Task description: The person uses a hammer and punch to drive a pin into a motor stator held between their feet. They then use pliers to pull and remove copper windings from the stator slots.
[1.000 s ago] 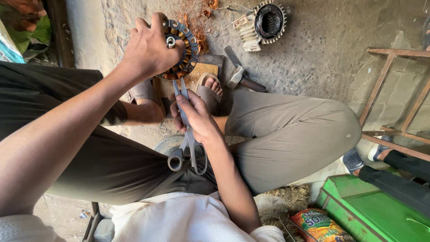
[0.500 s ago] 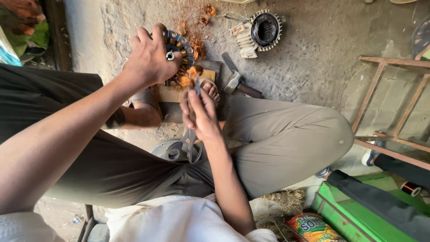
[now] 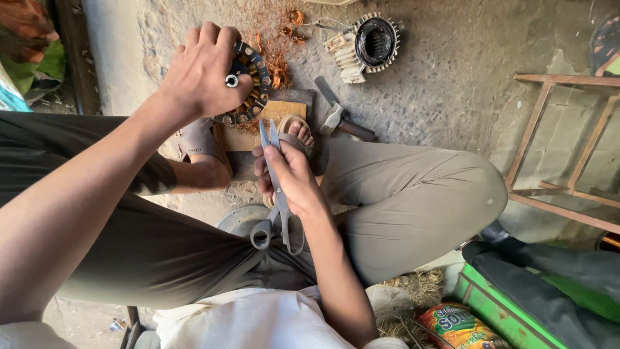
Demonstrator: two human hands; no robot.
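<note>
Two hands work at upper centre of the frame: the left hand (image 3: 203,74) clamps around a round motor stator (image 3: 248,84) with copper windings, while the right hand (image 3: 290,178) grips grey scissors (image 3: 274,187) by the blades, tips pointing up just below the stator, above a wooden block (image 3: 278,116) on the floor (image 3: 452,64).

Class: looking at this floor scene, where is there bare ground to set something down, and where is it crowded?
Bare concrete lies between the second stator, the hammer and the metal frame. It is crowded around the wooden block, where the left hand, right hand, scissors and copper scraps cluster.
</note>
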